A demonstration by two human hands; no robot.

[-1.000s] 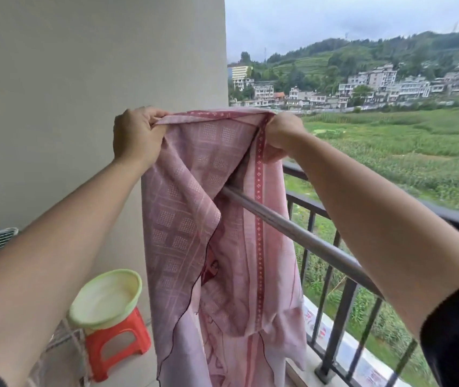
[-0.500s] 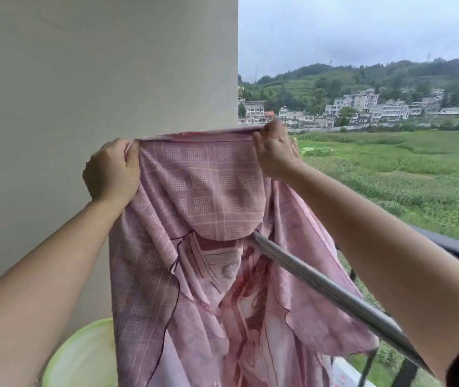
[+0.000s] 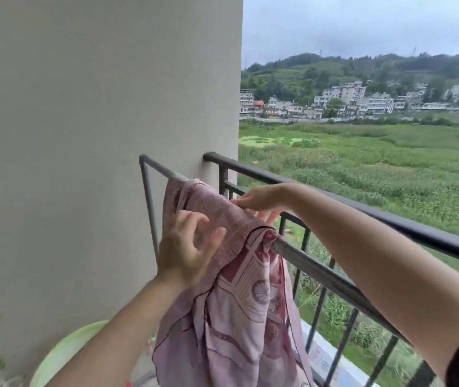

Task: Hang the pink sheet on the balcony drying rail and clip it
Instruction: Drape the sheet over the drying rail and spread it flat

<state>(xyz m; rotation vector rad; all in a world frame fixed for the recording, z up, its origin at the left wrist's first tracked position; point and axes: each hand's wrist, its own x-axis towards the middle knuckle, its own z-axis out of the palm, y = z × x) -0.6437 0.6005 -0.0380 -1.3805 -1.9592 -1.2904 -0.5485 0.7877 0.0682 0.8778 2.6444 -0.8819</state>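
A pink patterned cloth sheet [image 3: 239, 297] is draped over a grey metal drying rail [image 3: 320, 270] and is bunched together near the end of the rail that lies towards a plain beige wall [image 3: 83, 135]. Most of the cloth is seen hanging down on the near side, in loose folds; a narrower part is carried over the top of the bar.

The left hand [image 3: 190, 250] is held against the near face of the sheet just below the bar, with its fingers [image 3: 217, 236] spread wide and only lightly bent; nothing is gripped by it, though the hand is blurred. The right hand [image 3: 261, 201] is reached over the rail from the far side, and its outstretched fingers are laid on the top fold of the sheet. Some of its fingers are hidden behind the cloth, so it cannot be told whether the fold is pinched or only touched.

A black metal balcony railing [image 3: 362, 212] is seen just beyond the drying rail. A pale green round plastic basin [image 3: 66, 356] is partly shown at the bottom left, below the left forearm. A green field [image 3: 376, 163] and white hillside houses [image 3: 342, 99] are seen beyond.
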